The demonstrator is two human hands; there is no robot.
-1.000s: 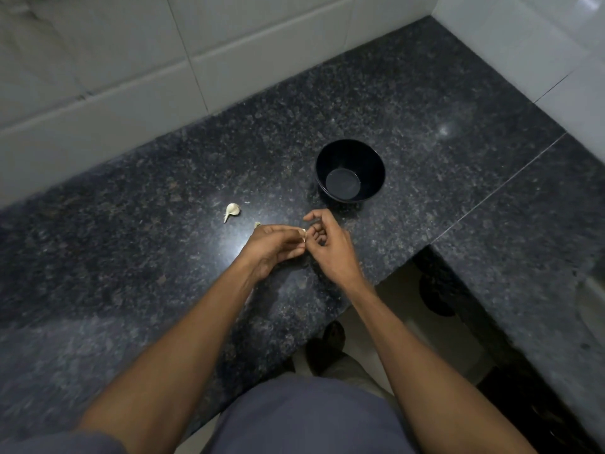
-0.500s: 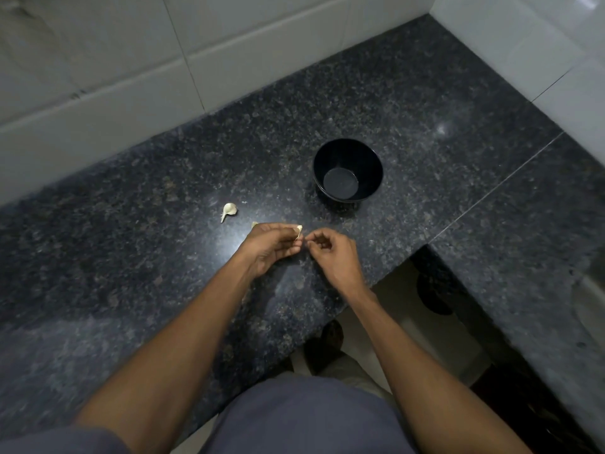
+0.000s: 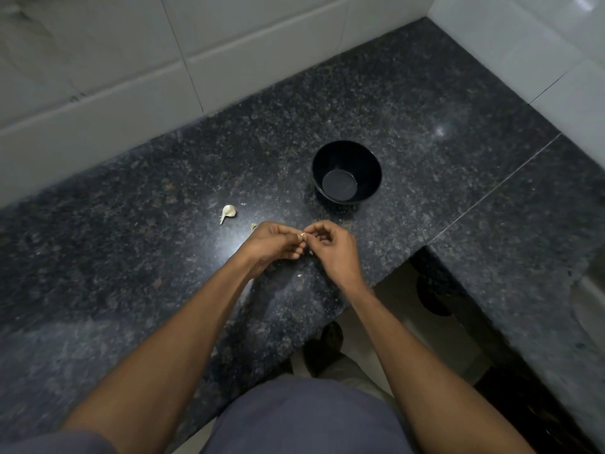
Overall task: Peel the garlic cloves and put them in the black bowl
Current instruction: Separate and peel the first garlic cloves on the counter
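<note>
Both hands, left hand (image 3: 273, 245) and right hand (image 3: 332, 249), pinch one garlic clove (image 3: 303, 235); one black bowl (image 3: 346, 172) at one o'clock, one loose clove (image 3: 228, 212) at ten.

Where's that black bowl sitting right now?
The black bowl stands on the dark granite counter, just beyond the right hand, slightly to its right.

left hand (image 3: 273, 245) and right hand (image 3: 330, 247) meet fingertip to fingertip, pinching a small pale garlic clove (image 3: 303, 235) | round black bowl (image 3: 346, 172) upright just beyond them | loose whitish garlic clove (image 3: 228, 212) left | speckled dark granite counter (image 3: 131, 240) | white tiled wall (image 3: 98, 60)
</note>
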